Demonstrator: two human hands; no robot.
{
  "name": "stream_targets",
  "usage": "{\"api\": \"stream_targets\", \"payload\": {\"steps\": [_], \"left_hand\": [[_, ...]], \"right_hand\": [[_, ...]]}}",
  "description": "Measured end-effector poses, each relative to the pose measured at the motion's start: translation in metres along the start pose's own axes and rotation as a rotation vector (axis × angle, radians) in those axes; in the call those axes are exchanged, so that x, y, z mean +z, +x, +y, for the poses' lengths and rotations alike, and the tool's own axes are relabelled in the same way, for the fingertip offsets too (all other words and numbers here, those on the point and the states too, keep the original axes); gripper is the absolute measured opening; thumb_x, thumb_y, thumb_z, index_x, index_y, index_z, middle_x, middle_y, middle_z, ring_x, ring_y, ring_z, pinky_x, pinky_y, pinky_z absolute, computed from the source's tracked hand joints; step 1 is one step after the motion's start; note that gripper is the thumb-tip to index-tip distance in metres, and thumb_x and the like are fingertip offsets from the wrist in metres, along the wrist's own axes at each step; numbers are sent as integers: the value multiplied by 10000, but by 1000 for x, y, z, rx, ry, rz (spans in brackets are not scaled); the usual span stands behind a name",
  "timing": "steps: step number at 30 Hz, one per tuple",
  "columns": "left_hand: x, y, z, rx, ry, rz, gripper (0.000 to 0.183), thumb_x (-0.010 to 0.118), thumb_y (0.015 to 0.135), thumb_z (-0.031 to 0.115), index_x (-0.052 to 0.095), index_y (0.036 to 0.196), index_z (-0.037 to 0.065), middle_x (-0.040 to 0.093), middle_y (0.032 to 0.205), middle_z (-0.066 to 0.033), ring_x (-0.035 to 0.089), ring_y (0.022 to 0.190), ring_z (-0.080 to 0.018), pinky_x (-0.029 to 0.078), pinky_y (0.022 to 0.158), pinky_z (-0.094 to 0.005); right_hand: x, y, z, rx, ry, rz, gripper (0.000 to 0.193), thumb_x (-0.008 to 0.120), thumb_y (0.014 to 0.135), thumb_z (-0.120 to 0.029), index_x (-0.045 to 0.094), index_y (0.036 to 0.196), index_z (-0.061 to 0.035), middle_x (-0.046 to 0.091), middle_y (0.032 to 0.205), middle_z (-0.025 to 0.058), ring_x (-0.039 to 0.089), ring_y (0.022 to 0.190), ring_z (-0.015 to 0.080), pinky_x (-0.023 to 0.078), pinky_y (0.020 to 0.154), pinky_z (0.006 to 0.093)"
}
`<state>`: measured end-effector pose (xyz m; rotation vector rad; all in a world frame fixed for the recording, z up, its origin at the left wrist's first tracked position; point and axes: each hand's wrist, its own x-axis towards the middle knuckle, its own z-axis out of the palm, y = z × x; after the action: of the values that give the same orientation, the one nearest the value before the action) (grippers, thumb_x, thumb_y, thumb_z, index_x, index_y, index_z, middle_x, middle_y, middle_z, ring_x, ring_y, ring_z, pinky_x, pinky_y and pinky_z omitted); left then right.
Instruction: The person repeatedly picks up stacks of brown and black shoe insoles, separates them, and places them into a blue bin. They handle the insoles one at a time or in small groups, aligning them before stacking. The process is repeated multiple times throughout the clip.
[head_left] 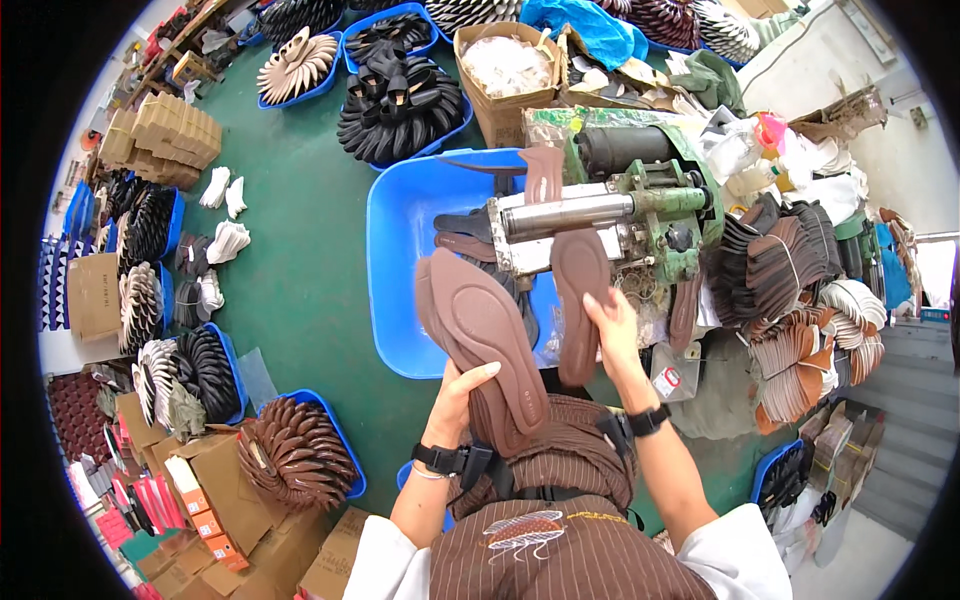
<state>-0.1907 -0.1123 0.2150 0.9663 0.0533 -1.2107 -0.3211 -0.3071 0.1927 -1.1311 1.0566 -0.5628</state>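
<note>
L hand (456, 402) grips brown insole stack (485, 325), ctr of frame; R hand (617, 328) pinches single insole (580, 285) just right of it, near green machine (655, 202). I'd keep it flat, fingers clear of roller (568, 212).

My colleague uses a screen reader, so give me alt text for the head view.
A person's left hand holds a stack of brown, foot-shaped insoles and the right hand a single brown insole, before a green machine with a shiny metal cylinder. A blue plastic tub lies just ahead, with green floor to its left.
</note>
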Motion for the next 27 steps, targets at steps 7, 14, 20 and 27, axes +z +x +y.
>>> {"api": "stream_targets", "payload": {"steps": [7,14,20,27], "left_hand": [[23,14,-4,78,275,-32,552,734,745,79,494,1234,-8,586,1136,-83,559,1050,-177,443,934,-332],[21,15,-9,22,213,25,556,778,737,119,515,1213,8,593,1128,-67,561,1028,-163,449,907,-307],[22,17,-16,88,245,20,553,784,736,135,517,1202,-1,599,1125,-74,574,1020,-171,463,909,-321],[4,17,-26,-21,53,-18,530,658,843,139,414,1285,-23,520,1240,-114,505,1142,-196,403,976,-326]], "right_hand": [[14,-45,1,173,-38,-360,233,661,869,-205,592,986,-15,613,840,9,539,766,57,442,629,209],[10,11,-25,100,84,16,120,599,908,-156,570,874,-44,555,673,-47,471,585,17,351,498,194],[15,-52,4,330,-62,-236,322,709,824,-213,548,1024,-18,629,886,34,599,789,89,497,666,244],[0,10,-8,94,-40,-133,176,633,883,-161,576,975,-23,627,860,8,557,736,54,455,623,213]]}}
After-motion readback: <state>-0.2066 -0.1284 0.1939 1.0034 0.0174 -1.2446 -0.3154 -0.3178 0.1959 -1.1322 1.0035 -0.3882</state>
